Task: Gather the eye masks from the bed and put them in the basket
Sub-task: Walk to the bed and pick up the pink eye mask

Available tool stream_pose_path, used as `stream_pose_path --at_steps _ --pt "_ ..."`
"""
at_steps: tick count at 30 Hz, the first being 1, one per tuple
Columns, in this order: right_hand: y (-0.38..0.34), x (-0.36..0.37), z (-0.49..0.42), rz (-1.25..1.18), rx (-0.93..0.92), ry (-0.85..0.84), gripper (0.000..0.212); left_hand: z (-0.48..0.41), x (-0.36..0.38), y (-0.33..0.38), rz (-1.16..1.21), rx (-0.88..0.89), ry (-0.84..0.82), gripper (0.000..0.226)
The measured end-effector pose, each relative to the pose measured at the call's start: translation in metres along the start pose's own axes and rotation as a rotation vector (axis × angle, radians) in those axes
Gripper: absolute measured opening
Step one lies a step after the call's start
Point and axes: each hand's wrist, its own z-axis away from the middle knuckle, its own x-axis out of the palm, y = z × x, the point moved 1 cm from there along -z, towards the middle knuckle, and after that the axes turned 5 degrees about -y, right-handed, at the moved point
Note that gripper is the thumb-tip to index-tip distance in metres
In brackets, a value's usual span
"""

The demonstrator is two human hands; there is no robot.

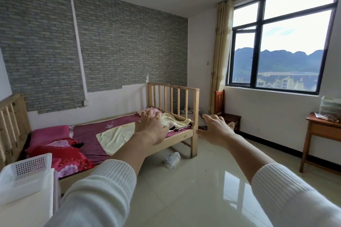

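A wooden bed [181, 135] with a purple sheet stands along the brick-papered wall. One dark eye mask [78, 145] lies on the red pillow near the head end. Another dark mask [174, 127] lies by the foot end, partly hidden behind my left hand. The white plastic basket [27, 168] sits at the lower left on a white surface. My left hand [151, 127] is stretched out over the bed with fingers spread, holding nothing. My right hand [215, 128] reaches forward beside the bed's foot post, also spread and holding nothing.
Yellow towels [114, 137] lie across the mattress, with a pink cloth [150, 110] at the foot. A crumpled plastic bag [172, 159] lies on the shiny tile floor. A wooden chair [226, 114] stands under the window and a wooden table [321, 131] at the right wall.
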Motion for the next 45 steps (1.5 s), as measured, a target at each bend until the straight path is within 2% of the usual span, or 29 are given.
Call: stream_pose_path --at_steps 11,16,26,32,37,41,45 --pt "0.069 0.023 -0.171 0.068 -0.016 -0.007 0.066 -0.185 0.066 0.03 0.024 -0.011 -0.005 0.062" --pt "0.113 0.038 -0.269 0.061 0.024 -0.002 0.066 -0.289 0.095 0.054 0.056 0.05 0.051 0.052" --pt "0.177 0.168 -0.453 0.067 0.065 -0.152 0.066 -0.486 0.226 0.043 0.063 0.004 -0.082 0.059" --pt "0.192 0.222 -0.6 0.055 0.079 -0.188 0.052 -0.632 0.281 0.018 0.048 0.027 -0.123 0.06" --pt "0.209 0.257 -0.749 0.076 0.066 -0.128 0.056 -0.78 0.305 0.0 0.054 0.027 -0.072 0.05" --pt "0.232 0.29 -0.84 0.103 0.075 -0.118 0.05 -0.871 0.338 -0.002 0.034 0.083 -0.001 0.045" --pt "0.262 0.341 -0.926 0.099 0.081 -0.148 0.049 -0.961 0.396 -0.005 0.045 0.066 -0.049 0.047"
